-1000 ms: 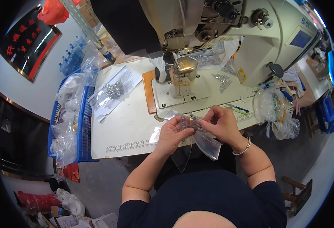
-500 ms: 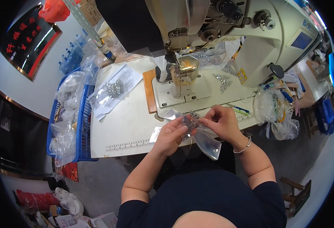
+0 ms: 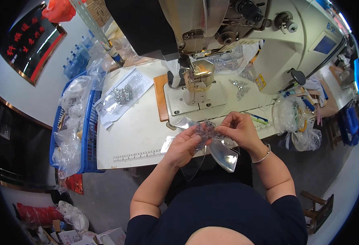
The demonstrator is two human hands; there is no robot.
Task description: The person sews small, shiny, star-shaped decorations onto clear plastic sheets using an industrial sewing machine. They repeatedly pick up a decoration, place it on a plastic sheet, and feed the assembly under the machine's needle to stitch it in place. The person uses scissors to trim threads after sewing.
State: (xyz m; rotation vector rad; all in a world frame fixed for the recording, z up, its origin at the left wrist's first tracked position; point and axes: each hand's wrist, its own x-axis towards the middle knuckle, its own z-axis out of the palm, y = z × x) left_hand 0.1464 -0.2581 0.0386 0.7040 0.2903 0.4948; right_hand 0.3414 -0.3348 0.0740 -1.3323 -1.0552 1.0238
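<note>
Just in front of a sewing machine (image 3: pixel 198 87), near the table's front edge, I hold a glittery silver bow-shaped piece (image 3: pixel 204 131). My left hand (image 3: pixel 180 149) is closed on its left side, thumb on top. On the piece's right side, thumb and forefinger of my right hand (image 3: pixel 241 131) pinch it. Clear, shiny plastic strips (image 3: pixel 225 157) stick out from it, one to the lower right and one to the upper left. A thin thread or edge hangs below. The piece's underside is hidden by my left fingers.
A similar silver sparkling piece (image 3: pixel 240 88) lies right of the machine's base. More silver pieces (image 3: pixel 123 94) rest on a plastic-covered sheet at left. A blue basket (image 3: pixel 90 134) of clear bags stands beside the white table (image 3: pixel 126 143). Pens (image 3: pixel 259 119) and a clear bag (image 3: pixel 287 114) sit at right.
The silver piece has turned slightly in my hands, and its right part is raised a little. My right hand has shifted slightly; the lower plastic strip has swung a bit.
</note>
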